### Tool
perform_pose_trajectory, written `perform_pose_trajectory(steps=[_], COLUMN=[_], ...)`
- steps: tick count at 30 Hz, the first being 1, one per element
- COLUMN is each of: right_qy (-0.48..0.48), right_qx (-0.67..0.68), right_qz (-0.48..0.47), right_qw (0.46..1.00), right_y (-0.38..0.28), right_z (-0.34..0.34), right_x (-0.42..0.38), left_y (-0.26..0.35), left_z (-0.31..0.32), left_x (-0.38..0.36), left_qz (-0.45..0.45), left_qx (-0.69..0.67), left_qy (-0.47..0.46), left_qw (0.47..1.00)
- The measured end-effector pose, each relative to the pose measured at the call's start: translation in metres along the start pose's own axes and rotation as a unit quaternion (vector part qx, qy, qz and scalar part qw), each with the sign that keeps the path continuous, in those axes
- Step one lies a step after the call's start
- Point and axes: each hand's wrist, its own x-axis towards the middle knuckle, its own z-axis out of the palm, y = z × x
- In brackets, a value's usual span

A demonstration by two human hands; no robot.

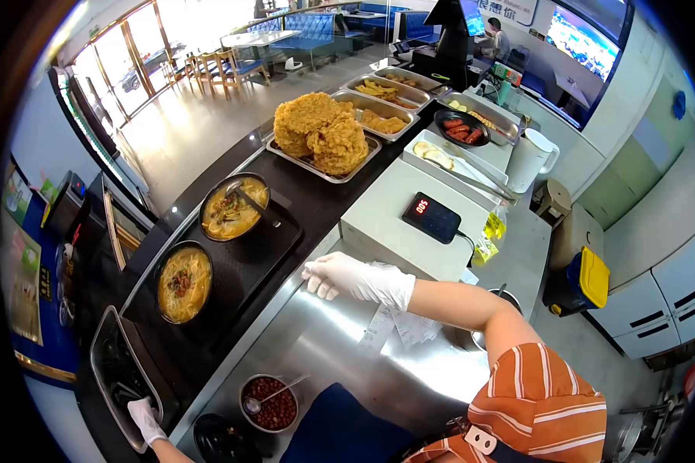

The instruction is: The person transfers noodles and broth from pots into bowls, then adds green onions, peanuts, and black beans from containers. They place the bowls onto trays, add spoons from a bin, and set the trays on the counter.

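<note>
My left hand (pixel 145 419), in a white glove, reaches into a metal container (pixel 94 363) of black spoons (pixel 122 376). Its fingers close at the near end of the spoons, and their tips are partly hidden. My right hand (pixel 355 278), also gloved, hovers over the counter's edge with its fingers curled in and nothing seen in them. Two black bowls of noodle soup stand on a black tray (pixel 286 245). The far soup bowl (pixel 222 224) has a black spoon (pixel 256 202) resting in it; the near soup bowl (pixel 179 302) shows none.
Fried cutlets are piled on a metal tray (pixel 344 177), with food pans behind. A lit timer (pixel 432 217) lies on a white box (pixel 363 224). Nearby are a pot of red peanuts (pixel 270 417) with a spoon, a blue cloth (pixel 346 428), receipts (pixel 409 328) and a white jug (pixel 531 160).
</note>
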Motion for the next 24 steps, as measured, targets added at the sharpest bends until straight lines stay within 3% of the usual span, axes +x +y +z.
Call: perform_pose_trajectory(steps=[3, 4, 5, 7, 8, 9, 11, 12, 13, 14, 15, 17, 19, 23, 24], right_qy=[-0.032, -0.041, -0.057, -0.063, -0.059, -0.071, -0.088, -0.092, -0.095, -0.105, -0.099, -0.117, -0.119, -0.187, -0.196], right_qx=[0.021, 0.011, 0.000, -0.045, -0.054, -0.065, -0.059, -0.082, -0.095, -0.100, -0.116, -0.128, -0.134, -0.131, -0.134], right_qz=[0.021, 0.020, 0.022, 0.027, 0.027, 0.017, 0.027, 0.032, 0.036, 0.045, 0.056, 0.068, 0.066, 0.023, -0.001], right_qw=[0.999, 0.999, 0.998, 0.997, 0.996, 0.995, 0.994, 0.992, 0.990, 0.988, 0.987, 0.983, 0.982, 0.973, 0.971], right_y=[0.010, 0.010, 0.010, 0.008, 0.011, 0.009, 0.013, 0.014, 0.015, 0.017, 0.017, 0.024, 0.028, 0.029, 0.023], right_z=[0.008, 0.014, 0.023, 0.034, 0.037, 0.040, 0.042, 0.045, 0.047, 0.049, 0.054, 0.069, 0.077, 0.128, 0.144], right_x=[-0.012, -0.018, -0.023, -0.033, -0.031, -0.034, -0.034, -0.033, -0.035, -0.034, -0.035, -0.028, -0.030, -0.032, -0.035], left_y=[-0.023, -0.059, -0.089, -0.059, -0.040, 0.000, 0.025, -0.026, 0.023, 0.024, 0.038, 0.025, 0.035, 0.084, 0.098], left_z=[0.010, 0.023, 0.026, 0.024, 0.018, 0.005, -0.007, 0.002, -0.024, -0.033, -0.050, -0.050, -0.044, -0.006, 0.004], left_x=[0.029, 0.068, 0.084, 0.054, 0.030, -0.010, -0.037, 0.022, -0.035, -0.032, -0.053, -0.049, -0.075, -0.161, -0.182], left_qz=[0.033, 0.225, 0.399, 0.318, 0.271, 0.149, 0.091, 0.167, 0.029, -0.068, -0.080, -0.022, 0.015, 0.022, 0.070], left_qx=[0.021, 0.117, 0.213, 0.190, 0.058, -0.085, -0.179, -0.020, -0.236, -0.297, -0.326, -0.477, -0.526, -0.512, -0.484], left_qy=[0.000, 0.070, 0.137, 0.081, 0.048, -0.006, 0.040, 0.076, -0.001, -0.041, -0.068, -0.137, -0.173, -0.235, -0.245], left_qw=[0.999, 0.965, 0.881, 0.925, 0.960, 0.985, 0.979, 0.983, 0.971, 0.952, 0.939, 0.868, 0.833, 0.826, 0.837])
